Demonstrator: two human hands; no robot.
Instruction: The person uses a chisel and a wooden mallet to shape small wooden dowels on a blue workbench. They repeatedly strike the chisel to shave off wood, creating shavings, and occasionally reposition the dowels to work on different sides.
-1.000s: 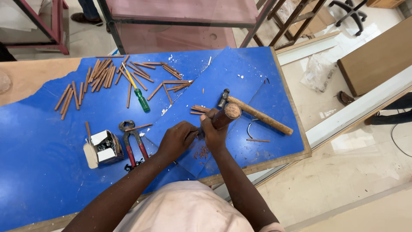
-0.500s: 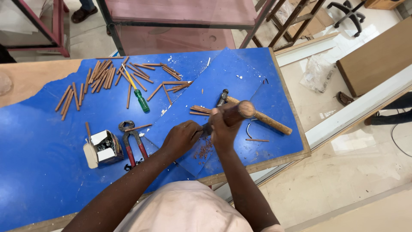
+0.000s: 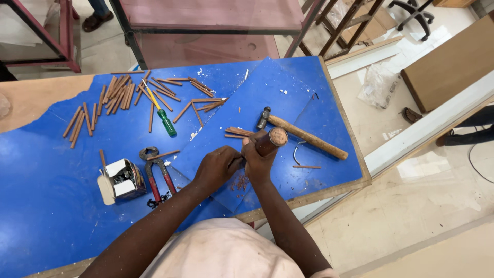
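- Where the blue worktop (image 3: pixel 62 206) meets its near edge, both hands work close together, knuckles almost touching.
- Right hand (image 3: pixel 259 157): fist closed round a tool with a round wooden handle (image 3: pixel 271 140), butt end tilted up toward the camera; the working end is hidden under the fingers.
- Left hand (image 3: pixel 218 166): fingers curled down, pinching something small against the worktop; what it holds cannot be told.
- Reddish shavings (image 3: pixel 240 182) lie just under the hands, at 6 o'clock from them.
- Hammer (image 3: pixel 301 135) lies at 2 o'clock from the right hand, head toward 10, handle toward 4, near but apart.
- A few short wooden sticks (image 3: pixel 237 132) at 12 o'clock, just beyond the fingers.
- Pincers with red handles (image 3: pixel 154 172) at 9 o'clock from the left hand; a small open box (image 3: pixel 122 177) further out the same way.
- Green-handled screwdriver (image 3: pixel 163 117) at 10 o'clock, among a scatter of sticks (image 3: pixel 116 92) well apart at the far left.
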